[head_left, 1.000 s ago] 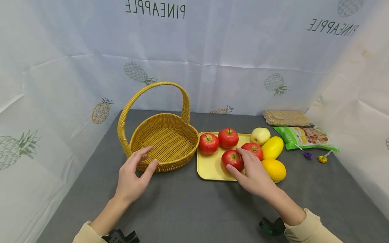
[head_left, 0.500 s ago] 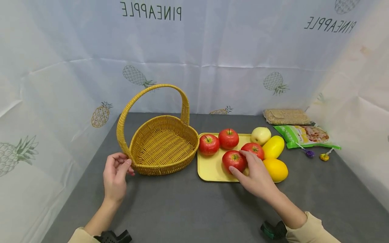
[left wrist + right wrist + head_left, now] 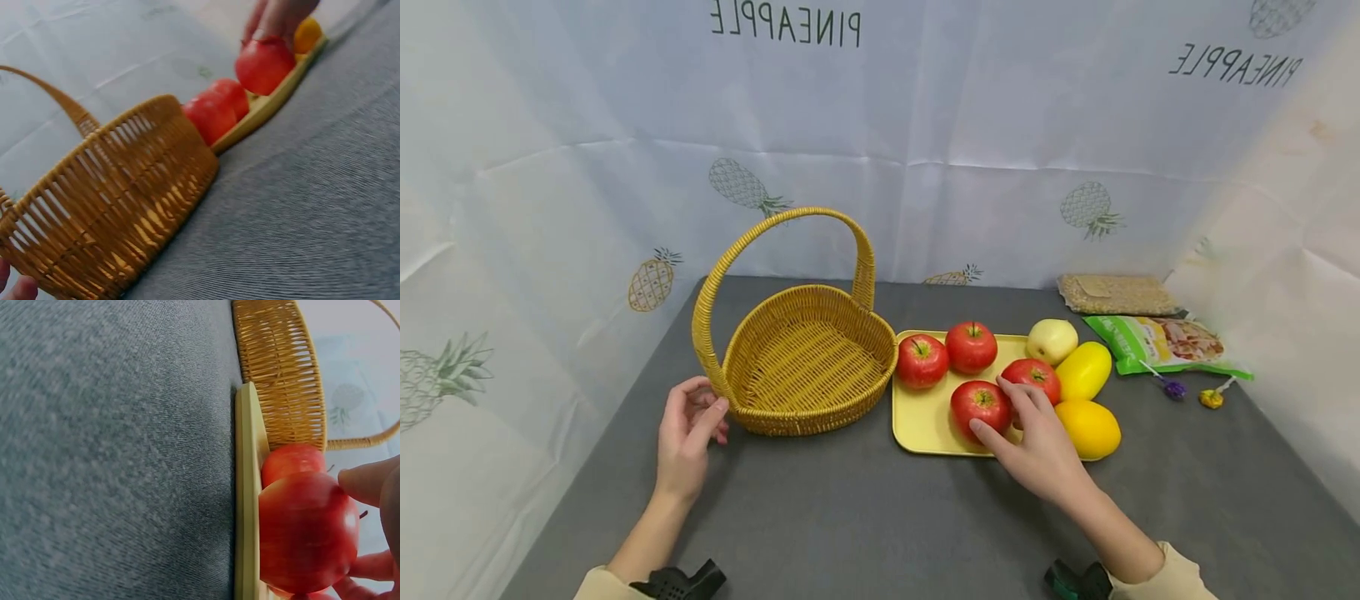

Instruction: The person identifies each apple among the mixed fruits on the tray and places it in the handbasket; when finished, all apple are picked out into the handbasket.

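Red round apple [image 3: 981, 412] sits on the pale-yellow rectangular tray [image 3: 917, 429], pinched between thumb and fingers of the right hand [image 3: 1043, 446]. Left hand [image 3: 688, 433] pinches the near edge of the golden woven heart-shaped basket [image 3: 812, 419] by its handle foot. Two glossy red apples [image 3: 922, 362] sit ahead-left of the right hand; smooth yellow oval fruit [image 3: 1088, 430] just right of it. Dark-gray cloth-covered tabletop [image 3: 865, 517] beneath both.

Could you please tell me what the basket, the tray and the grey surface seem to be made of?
Basket: woven, rattan-like strands with a slight sheen, perhaps plastic imitation; the weave shows. Tray: smooth, pale yellow, perhaps plastic or painted metal; its even colour cannot settle which. Grey surface: probably matte cloth, given its fine ribbed texture.
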